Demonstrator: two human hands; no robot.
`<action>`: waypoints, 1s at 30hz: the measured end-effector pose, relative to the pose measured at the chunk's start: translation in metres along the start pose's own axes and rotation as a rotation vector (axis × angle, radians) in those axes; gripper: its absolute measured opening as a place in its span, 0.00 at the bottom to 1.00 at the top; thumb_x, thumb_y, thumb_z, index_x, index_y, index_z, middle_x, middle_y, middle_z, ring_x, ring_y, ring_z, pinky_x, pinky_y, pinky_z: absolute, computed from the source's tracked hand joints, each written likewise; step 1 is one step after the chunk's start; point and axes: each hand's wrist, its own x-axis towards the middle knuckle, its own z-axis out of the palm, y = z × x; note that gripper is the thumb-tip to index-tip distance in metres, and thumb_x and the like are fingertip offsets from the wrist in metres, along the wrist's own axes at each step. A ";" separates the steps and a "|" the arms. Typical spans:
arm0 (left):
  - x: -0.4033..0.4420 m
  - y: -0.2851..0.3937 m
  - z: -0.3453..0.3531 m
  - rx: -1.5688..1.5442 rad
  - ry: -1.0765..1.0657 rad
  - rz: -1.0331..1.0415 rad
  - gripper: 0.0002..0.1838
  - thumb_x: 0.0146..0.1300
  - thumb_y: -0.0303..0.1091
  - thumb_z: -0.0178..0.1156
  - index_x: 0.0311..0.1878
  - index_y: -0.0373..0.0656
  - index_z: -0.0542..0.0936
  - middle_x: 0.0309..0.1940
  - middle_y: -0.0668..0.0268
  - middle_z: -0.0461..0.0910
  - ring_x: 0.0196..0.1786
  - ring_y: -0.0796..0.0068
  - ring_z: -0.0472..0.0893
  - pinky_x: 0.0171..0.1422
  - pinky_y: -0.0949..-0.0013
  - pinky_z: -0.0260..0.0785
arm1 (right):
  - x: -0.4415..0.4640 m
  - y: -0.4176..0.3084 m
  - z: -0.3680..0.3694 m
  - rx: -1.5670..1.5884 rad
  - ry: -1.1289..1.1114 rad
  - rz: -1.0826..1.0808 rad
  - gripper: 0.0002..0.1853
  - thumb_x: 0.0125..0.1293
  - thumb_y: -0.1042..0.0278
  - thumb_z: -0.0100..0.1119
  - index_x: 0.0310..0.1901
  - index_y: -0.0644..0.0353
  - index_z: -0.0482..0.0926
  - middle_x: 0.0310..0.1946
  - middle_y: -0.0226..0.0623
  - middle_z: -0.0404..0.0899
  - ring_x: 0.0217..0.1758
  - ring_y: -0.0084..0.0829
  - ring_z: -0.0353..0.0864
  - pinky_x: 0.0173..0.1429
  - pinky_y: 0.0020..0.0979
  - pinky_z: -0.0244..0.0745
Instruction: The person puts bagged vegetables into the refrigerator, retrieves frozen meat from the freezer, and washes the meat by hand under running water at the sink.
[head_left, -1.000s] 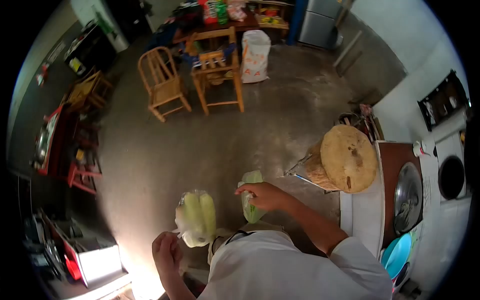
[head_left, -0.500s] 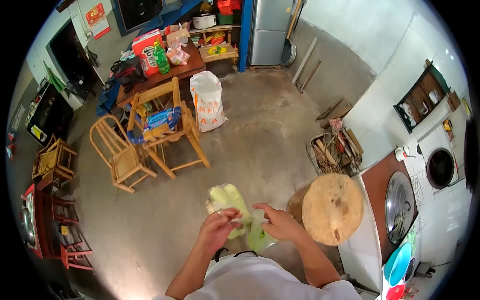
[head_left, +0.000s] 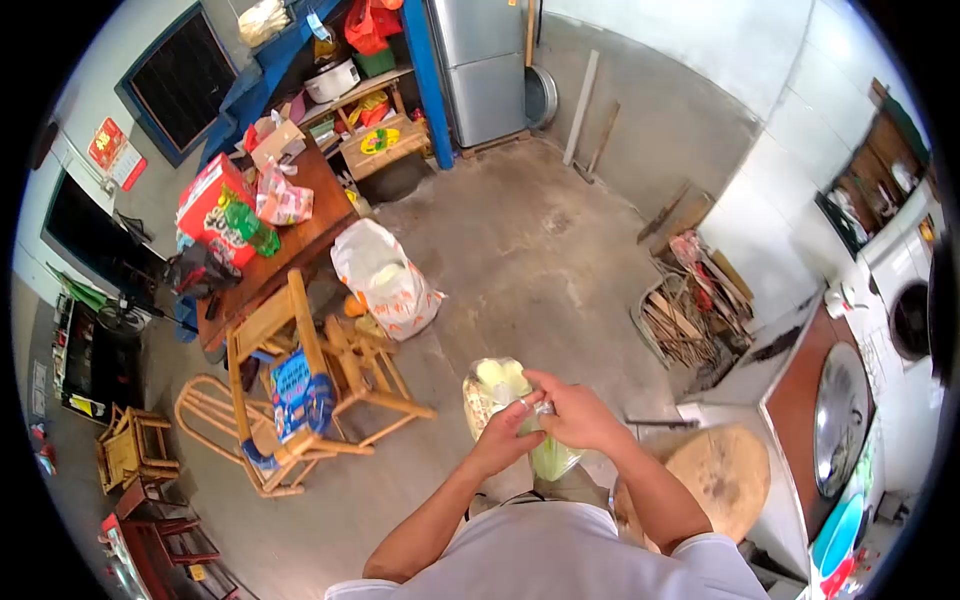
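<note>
In front of my body, my left hand (head_left: 507, 438) and my right hand (head_left: 578, 412) are close together, fingers closed at the gathered top of a clear plastic bag (head_left: 556, 456) with something green in it. The bag hangs below my right hand. Just beyond my fingers is another clear bag (head_left: 478, 405), holding pale green vegetables (head_left: 500, 377) and small beige pieces. My hands partly cover both bags, so the exact grip of the left fingertips is hard to see.
A round wooden chopping block (head_left: 725, 475) stands right of my right arm, beside the stove counter (head_left: 795, 395). Firewood (head_left: 690, 315) lies by the wall. Ahead left are a white sack (head_left: 385, 275), bamboo chairs (head_left: 290, 370) and a loaded wooden table (head_left: 315, 205).
My view has turned and shifted, so the room appears tilted. My left hand has moved right to meet my right hand at the bag's top.
</note>
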 end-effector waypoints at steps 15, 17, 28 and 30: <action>0.344 0.156 -0.138 -0.151 0.180 -0.015 0.04 0.59 0.28 0.59 0.32 0.38 0.82 0.26 0.71 0.79 0.31 0.82 0.74 0.40 0.75 0.65 | 0.329 0.034 -0.219 -0.146 -0.028 -0.092 0.28 0.56 0.73 0.56 0.62 0.50 0.69 0.36 0.47 0.81 0.38 0.46 0.81 0.41 0.42 0.75; 0.398 0.177 -0.166 -0.124 0.169 -0.106 0.06 0.61 0.29 0.59 0.33 0.38 0.82 0.23 0.72 0.76 0.30 0.83 0.72 0.37 0.76 0.63 | 0.383 0.050 -0.243 0.023 0.000 -0.059 0.27 0.56 0.75 0.58 0.60 0.50 0.72 0.34 0.44 0.81 0.33 0.37 0.80 0.38 0.35 0.75; 0.615 0.278 -0.295 -0.293 0.341 -0.026 0.08 0.63 0.30 0.58 0.36 0.35 0.81 0.21 0.73 0.72 0.26 0.84 0.66 0.33 0.77 0.57 | 0.626 0.146 -0.366 0.413 0.215 -0.043 0.20 0.63 0.75 0.58 0.57 0.59 0.74 0.40 0.30 0.78 0.31 0.18 0.72 0.40 0.24 0.72; 0.648 0.288 -0.315 -0.324 0.408 -0.003 0.07 0.62 0.29 0.58 0.35 0.35 0.81 0.20 0.74 0.72 0.26 0.84 0.65 0.33 0.77 0.57 | 0.671 0.177 -0.395 0.302 0.246 -0.103 0.19 0.64 0.73 0.58 0.57 0.60 0.75 0.40 0.32 0.79 0.32 0.20 0.74 0.41 0.26 0.74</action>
